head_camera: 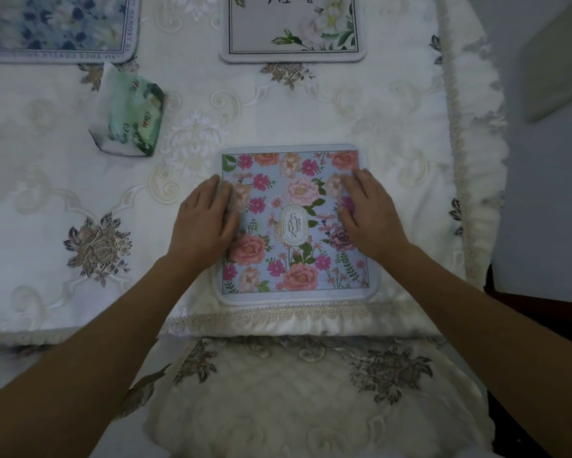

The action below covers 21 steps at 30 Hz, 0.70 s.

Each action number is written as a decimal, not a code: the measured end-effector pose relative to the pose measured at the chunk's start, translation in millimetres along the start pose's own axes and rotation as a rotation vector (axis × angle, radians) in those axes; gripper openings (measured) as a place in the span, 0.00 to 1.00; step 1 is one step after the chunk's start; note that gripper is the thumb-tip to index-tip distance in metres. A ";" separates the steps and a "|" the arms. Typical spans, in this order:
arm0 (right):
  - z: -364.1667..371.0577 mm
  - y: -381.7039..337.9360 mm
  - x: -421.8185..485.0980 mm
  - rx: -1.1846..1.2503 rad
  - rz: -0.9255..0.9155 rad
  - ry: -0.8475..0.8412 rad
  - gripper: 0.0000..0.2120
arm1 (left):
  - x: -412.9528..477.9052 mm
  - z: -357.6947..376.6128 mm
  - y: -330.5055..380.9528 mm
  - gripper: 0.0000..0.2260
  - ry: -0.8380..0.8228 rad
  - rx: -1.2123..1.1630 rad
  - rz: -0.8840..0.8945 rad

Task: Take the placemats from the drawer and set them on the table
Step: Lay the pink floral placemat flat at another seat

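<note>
Fingers [220, 193] of L hand [205, 223] & R hand [370, 216] lie flat & mostly close together, pressing on the pink flower mat [288, 180]. L is on its left edge & R on its right side, so the mat is right under both, neither nearer. It sits right of the tissue pack [129, 120] & closer to the person, almost square w/ round corners, and I think it's thin & bendy. A blue mat [63, 24] lies just past the pack & a white mat [294, 28] past it to the right.
</note>
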State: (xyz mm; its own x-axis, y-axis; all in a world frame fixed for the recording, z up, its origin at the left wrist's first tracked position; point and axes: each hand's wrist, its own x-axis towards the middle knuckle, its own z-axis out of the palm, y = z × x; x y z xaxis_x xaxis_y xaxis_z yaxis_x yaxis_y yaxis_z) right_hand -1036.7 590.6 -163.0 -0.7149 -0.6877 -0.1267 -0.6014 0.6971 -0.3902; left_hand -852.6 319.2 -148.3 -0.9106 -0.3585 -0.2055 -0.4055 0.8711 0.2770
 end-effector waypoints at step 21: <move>9.4 -30.7 -166.8 -0.128 -0.073 -0.181 0.29 | -144.1 7.0 20.1 0.25 -0.120 0.001 0.168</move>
State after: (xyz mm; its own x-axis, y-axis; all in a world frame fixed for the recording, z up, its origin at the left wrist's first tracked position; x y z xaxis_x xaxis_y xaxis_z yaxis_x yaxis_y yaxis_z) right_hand -895.7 682.0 -138.5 -0.5989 -0.7545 -0.2682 -0.6980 0.6561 -0.2870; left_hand -729.0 390.7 -119.7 -0.9494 -0.1661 -0.2666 -0.2489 0.9156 0.3159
